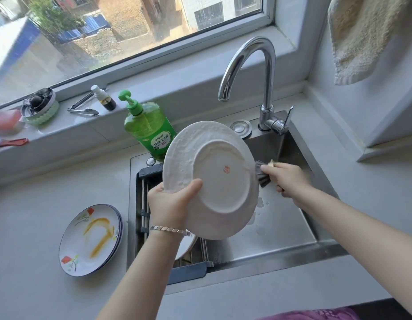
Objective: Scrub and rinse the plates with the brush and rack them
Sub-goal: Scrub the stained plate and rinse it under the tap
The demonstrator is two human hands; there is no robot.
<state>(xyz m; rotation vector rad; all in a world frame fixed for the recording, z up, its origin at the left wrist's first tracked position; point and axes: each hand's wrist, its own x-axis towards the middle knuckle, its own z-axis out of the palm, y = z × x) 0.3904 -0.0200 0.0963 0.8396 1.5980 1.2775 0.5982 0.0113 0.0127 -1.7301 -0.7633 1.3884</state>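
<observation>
While the white plate stands tilted over the sink, underside toward the camera, the left grip clasps its lower-left rim, thumb on the underside. The right grip is curled round the brush, whose grey bristles touch the plate's right edge. Soiled flowered plates lie stacked on the surface, left of the rack.

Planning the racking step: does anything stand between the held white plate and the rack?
No obstacle shows. The left hand grips the white plate just above and right of the rack in the sink. A racked plate already lies under that wrist, taking the near part; the rails farther back look bare.
</observation>
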